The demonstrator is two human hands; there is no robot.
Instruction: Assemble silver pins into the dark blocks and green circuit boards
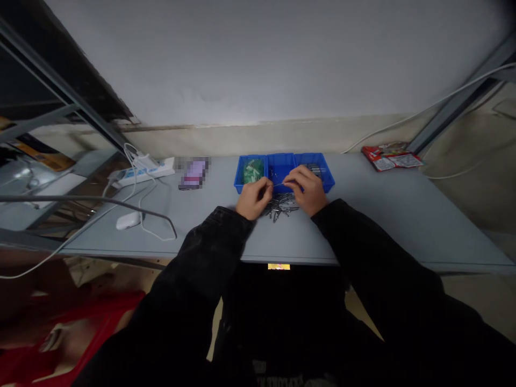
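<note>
My left hand [253, 199] and my right hand [308, 191] are both closed in a pinch, close together over the table. Between their fingertips stretches a thin, light-coloured strand [278, 185]; its exact kind is too small to tell. Just below lies a loose pile of small, dark metal pieces [277, 209]. Behind the hands stand three joined blue bins. Green packets [253, 171] fill the left bin [237, 180], a few small pieces lie in the middle bin [281, 160], and grey pieces [314, 167] are in the right bin [328, 174]. My fingers partly hide the bin fronts.
On the grey table [379, 226], a blurred phone [195, 173], a white power strip [145, 169] and a white charger-like object [129, 220] with cables lie left. A red snack packet [391, 157] lies at the back right. Metal posts [451, 102] and the wall border the table.
</note>
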